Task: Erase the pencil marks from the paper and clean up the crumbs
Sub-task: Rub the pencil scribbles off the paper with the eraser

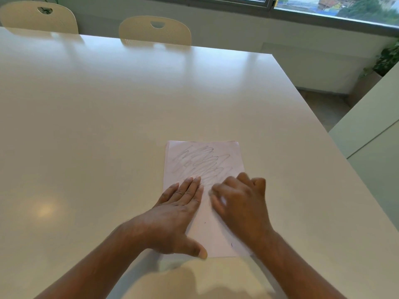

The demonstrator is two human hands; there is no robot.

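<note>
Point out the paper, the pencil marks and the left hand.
paper (216, 231), head view, bare lower part.
pencil marks (203, 161), head view, middle of the scribble.
left hand (174, 214), head view, back of the hand.

A broad, glossy white bench (129, 108) fills most of the view, with soft light reflecting off its surface. At its far edge stand two cream chairs, one at the far left (38, 17) and one nearer the middle (155, 30), each with a cut-out handle in the backrest. A window (336, 7) runs along the far right wall. A leafy plant (386, 59) sits at the right edge, beside a pale cabinet (371, 134).
</note>
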